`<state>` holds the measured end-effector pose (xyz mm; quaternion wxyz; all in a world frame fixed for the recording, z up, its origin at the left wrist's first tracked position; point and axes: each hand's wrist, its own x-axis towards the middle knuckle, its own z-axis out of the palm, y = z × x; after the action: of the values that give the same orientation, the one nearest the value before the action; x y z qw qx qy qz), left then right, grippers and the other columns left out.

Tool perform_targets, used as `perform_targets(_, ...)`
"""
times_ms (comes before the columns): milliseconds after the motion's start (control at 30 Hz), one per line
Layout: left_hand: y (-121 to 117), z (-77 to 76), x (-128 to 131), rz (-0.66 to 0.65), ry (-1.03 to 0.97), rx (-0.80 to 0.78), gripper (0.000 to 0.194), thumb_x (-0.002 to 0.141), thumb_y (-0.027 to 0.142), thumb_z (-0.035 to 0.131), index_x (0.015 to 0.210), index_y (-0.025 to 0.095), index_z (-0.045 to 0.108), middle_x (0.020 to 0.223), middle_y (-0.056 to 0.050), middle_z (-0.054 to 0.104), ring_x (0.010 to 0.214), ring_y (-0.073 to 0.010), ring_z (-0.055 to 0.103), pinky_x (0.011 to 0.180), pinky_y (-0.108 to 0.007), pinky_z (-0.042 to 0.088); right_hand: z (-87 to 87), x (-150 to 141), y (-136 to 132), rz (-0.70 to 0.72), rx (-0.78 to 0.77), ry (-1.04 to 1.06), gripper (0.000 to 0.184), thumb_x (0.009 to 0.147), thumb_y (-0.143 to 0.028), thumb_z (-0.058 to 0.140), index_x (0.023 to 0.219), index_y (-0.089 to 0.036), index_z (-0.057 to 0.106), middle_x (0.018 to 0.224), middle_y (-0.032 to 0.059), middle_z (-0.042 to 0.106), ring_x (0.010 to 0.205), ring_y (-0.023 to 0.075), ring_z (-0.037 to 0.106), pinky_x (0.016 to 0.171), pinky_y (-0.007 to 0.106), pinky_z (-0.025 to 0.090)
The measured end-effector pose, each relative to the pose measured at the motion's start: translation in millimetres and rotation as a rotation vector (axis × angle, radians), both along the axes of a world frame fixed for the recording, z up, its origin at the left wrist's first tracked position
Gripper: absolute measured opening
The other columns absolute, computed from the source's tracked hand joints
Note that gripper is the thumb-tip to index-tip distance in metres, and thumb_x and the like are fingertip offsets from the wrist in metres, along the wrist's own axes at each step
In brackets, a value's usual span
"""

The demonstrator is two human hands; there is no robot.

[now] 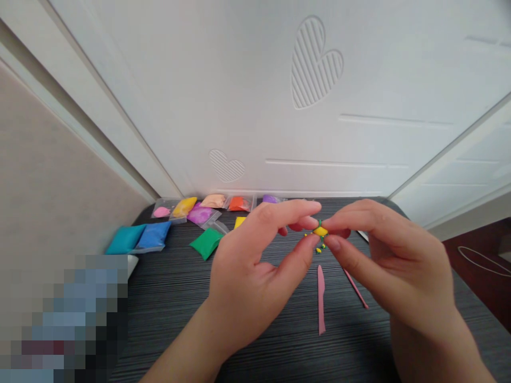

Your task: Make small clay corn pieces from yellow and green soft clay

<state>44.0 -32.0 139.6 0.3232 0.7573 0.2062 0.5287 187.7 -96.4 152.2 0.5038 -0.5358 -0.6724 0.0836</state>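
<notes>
Between the fingertips of both hands is a small yellow and green clay piece [320, 231], held above the table. My left hand [259, 260] pinches it from the left with thumb and fingers. From the right, my right hand [393, 255] closes thumb and fingertips on its other side. Just below the piece, several tiny yellow and green clay bits [318, 250] lie on the table. A pink plastic knife [321, 300] rests beneath the hands, and a thin pink stick tool [356, 289] lies partly hidden by my right hand.
The dark table [167, 314] meets a white panel [247, 96] at the back. Bags of coloured clay line its far left side, among them a green bag [206, 242], a blue bag [154, 235] and an orange bag [238, 204]. A pixelated patch covers the lower left.
</notes>
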Motion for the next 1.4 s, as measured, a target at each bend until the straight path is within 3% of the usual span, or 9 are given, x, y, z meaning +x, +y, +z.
perform_targets(433,-0.8,0.2,0.6,0.016,0.005,-0.004,0.034,0.071,0.009,0.058,0.101,0.024,0.054,0.084,0.0,0.063,0.078,-0.0122,0.059,0.079,-0.028,0.048,0.4,-0.6,0.4,-0.035,0.02,-0.061,0.023,0.067,-0.009,0.062,0.087,-0.02,0.06,0.082,0.0005,0.06,0.077,0.0135,0.055,0.068,0.028,0.044)
perform_targets(1400,-1.5,2.7,-2.3,-0.015,-0.015,-0.085,0.036,0.07,0.01,0.061,0.102,0.026,0.053,0.088,0.0,0.064,0.08,-0.014,0.061,0.08,-0.031,0.05,3.0,2.2,-1.2,-0.003,0.053,0.016,0.021,0.07,-0.01,0.059,0.087,-0.023,0.061,0.078,0.0008,0.06,0.073,0.0137,0.055,0.065,0.028,0.045)
